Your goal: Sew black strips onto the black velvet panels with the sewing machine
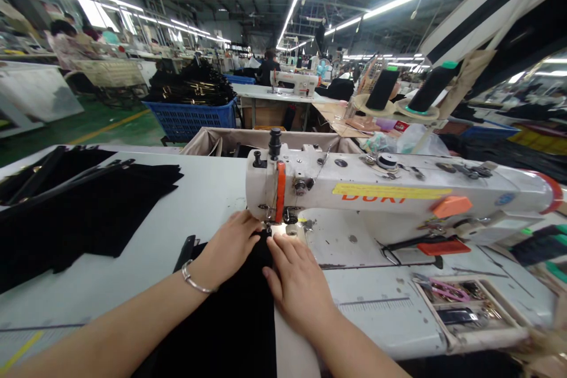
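Note:
Black fabric (234, 301) runs under the needle area of a white sewing machine (319, 189) and drops toward me over the table edge. My left hand (234, 248), with a silver bangle at its wrist, is just left of the presser foot (268, 229). Its fingers curl down and close on the cloth. On the cloth's right edge my right hand (299, 280) lies flat, fingers stretched toward the foot and thumb apart. A dark strap end (188, 245) pokes out beside my left wrist. The needle tip itself is hard to make out.
Stacked black fabric pieces (88, 207) lie on the table's left. At right are a tray of small tools (469, 310) and an orange-handled tool (443, 248). Behind stand a cloth-lined bin (212, 140), a blue crate (190, 121) and thread cones (383, 88). People sit further back.

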{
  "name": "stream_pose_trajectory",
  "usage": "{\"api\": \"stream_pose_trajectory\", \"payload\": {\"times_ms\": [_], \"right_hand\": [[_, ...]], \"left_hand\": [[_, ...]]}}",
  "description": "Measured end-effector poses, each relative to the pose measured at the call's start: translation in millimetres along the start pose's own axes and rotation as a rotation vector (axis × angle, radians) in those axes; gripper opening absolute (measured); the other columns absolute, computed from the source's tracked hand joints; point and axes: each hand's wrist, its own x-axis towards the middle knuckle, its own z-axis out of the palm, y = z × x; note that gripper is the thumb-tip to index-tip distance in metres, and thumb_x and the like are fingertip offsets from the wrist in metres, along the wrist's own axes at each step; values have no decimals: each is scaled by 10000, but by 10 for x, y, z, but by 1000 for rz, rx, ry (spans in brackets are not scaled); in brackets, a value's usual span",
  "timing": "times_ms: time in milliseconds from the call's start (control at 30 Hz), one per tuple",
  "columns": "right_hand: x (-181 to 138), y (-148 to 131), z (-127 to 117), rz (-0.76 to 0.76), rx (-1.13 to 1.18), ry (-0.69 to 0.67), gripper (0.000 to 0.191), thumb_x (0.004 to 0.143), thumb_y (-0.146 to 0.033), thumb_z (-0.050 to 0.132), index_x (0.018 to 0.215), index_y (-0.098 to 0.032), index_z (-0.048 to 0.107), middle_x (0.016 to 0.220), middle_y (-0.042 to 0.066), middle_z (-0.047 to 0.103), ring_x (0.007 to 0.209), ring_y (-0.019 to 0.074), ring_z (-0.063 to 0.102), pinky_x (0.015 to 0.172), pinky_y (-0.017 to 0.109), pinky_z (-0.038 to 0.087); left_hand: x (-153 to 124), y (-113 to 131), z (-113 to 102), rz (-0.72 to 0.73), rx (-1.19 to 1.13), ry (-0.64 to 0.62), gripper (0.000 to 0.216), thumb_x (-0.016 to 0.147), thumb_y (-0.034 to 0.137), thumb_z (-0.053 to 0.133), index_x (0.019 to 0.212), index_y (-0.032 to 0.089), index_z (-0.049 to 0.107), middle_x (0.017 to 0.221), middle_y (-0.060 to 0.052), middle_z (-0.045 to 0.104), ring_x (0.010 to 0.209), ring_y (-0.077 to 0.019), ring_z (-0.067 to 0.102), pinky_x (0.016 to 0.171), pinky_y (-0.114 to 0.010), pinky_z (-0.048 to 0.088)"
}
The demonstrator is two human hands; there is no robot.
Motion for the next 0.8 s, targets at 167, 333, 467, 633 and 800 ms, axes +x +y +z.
{"api": "stream_pose_trajectory", "payload": {"times_ms": [167,333,467,633,800], "right_hand": [[15,6,7,0,12,2,511,932,-314,604,1414,-214,469,1398,67,522,1305,260,439,1158,457,344],[15,3,3,23,5,-7,514,947,-294,573,1436,-207,444,1394,74,520,1300,270,437,1141,456,367],[8,1,5,14,12,-12,495,944,-279,569,1422,-211,458,1388,69,522,1279,267,452,1127,447,385],[32,-4,2,27,10,16,479,947,-260,564,1414,-206,472,1369,80,544,1272,265,469,1114,452,405],[-320,-100,-91,-12,42,21,431,926,-239,582,1354,-216,542,1339,60,595,1224,241,542,1075,431,475]], "left_hand": [[-300,-10,71,238,84,-27,346,959,206,549,1304,185,562,1366,-81,594,1300,-232,516,1149,-473,383],[-302,-53,86,200,119,-62,358,975,189,513,1331,183,551,1401,-84,578,1336,-226,501,1187,-503,344],[-297,-55,102,194,106,-67,355,976,213,520,1329,206,558,1411,-72,572,1343,-226,497,1189,-506,344],[-261,-68,94,183,124,-79,371,988,185,481,1354,195,547,1443,-75,544,1380,-214,456,1209,-501,307],[-681,94,-102,311,103,-155,497,962,341,569,1441,254,466,1495,-68,488,1405,-253,426,1175,-514,345]]}}
